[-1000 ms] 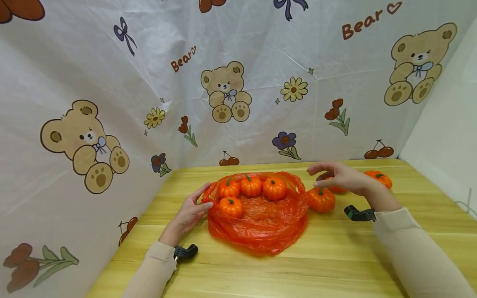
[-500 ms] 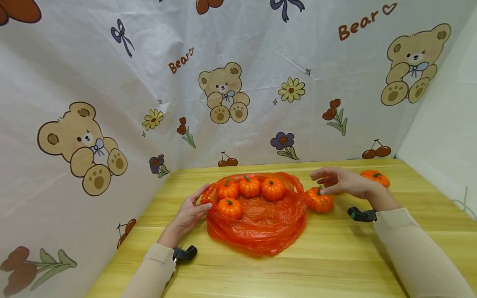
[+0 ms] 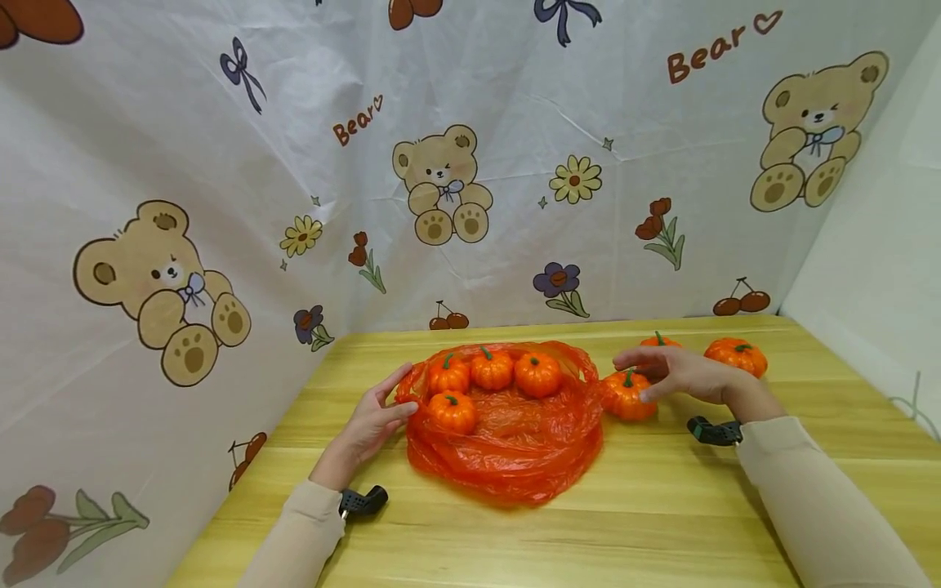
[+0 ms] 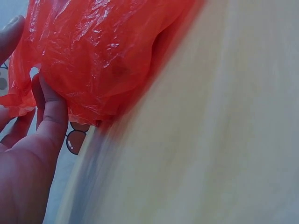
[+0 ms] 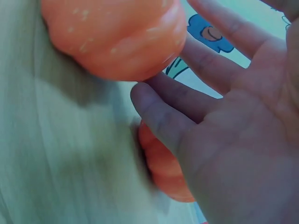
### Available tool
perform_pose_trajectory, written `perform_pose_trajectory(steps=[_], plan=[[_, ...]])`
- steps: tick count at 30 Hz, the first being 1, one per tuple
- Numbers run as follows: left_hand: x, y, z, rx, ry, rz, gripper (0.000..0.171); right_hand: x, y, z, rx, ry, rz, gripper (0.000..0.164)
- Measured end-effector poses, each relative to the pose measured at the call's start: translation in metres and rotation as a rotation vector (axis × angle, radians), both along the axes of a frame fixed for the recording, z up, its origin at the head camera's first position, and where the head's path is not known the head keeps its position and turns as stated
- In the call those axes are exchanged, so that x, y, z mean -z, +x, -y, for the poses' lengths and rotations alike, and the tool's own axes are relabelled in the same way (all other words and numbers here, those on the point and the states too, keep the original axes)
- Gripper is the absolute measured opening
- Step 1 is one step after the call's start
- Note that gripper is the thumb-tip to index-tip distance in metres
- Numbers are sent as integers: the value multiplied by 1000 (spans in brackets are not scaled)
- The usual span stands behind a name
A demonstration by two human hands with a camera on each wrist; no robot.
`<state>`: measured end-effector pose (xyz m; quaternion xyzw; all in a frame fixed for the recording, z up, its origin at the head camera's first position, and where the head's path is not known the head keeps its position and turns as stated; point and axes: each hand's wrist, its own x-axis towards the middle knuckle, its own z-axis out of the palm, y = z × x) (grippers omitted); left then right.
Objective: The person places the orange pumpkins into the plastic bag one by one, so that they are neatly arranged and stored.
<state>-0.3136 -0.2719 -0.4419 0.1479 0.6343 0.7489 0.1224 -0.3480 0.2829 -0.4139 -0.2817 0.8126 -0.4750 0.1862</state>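
Observation:
A red plastic bag (image 3: 507,457) lies wide open mid-table, with several small orange pumpkins (image 3: 493,369) inside it. My left hand (image 3: 371,418) holds the bag's left rim. In the left wrist view, the thumb is on one side of the crinkled bag (image 4: 105,56) and the fingers (image 4: 52,112) on the other. Just right of the bag sits another orange pumpkin (image 3: 625,398) with a green stem. My right hand (image 3: 687,374) is at that pumpkin, thumb near its right side. The right wrist view shows extended, spread fingers (image 5: 161,109) beside the pumpkin (image 5: 117,37); contact is unclear.
Two more pumpkins are farther right: one behind my right hand (image 3: 659,340) and one nearer the back corner (image 3: 738,356). A bear-print cloth (image 3: 515,269) hangs behind the wooden table (image 3: 470,539) and along its left. A white wall (image 3: 882,286) bounds the right.
My right hand has come down beside the pumpkin right of the bag. The pumpkin behind it shows more now. My left hand stays at the bag's rim; the bag looks unchanged.

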Motion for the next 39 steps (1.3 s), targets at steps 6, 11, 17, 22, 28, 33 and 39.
perform_pose_trajectory(steps=[6, 11, 17, 22, 28, 33, 39], plan=[[-1, 2, 0, -12, -1, 10, 84, 7, -2, -1, -32, 55, -6, 76], [0, 1, 0, -14, 4, 14, 82, 9, -2, -3, -52, 48, 12, 77], [-2, 2, -1, -22, -13, 12, 82, 9, -1, -4, -47, 56, 39, 82], [-2, 2, -1, -22, -17, 5, 81, 6, 0, -6, -46, 94, -6, 83], [0, 3, 0, -18, -17, 2, 81, 1, 3, -13, -81, 100, -42, 82], [1, 2, -1, -14, 4, 6, 82, -7, 6, -20, -77, 84, -4, 82], [0, 2, 0, -24, 9, 7, 80, -19, 10, -28, -108, 8, 40, 79]])
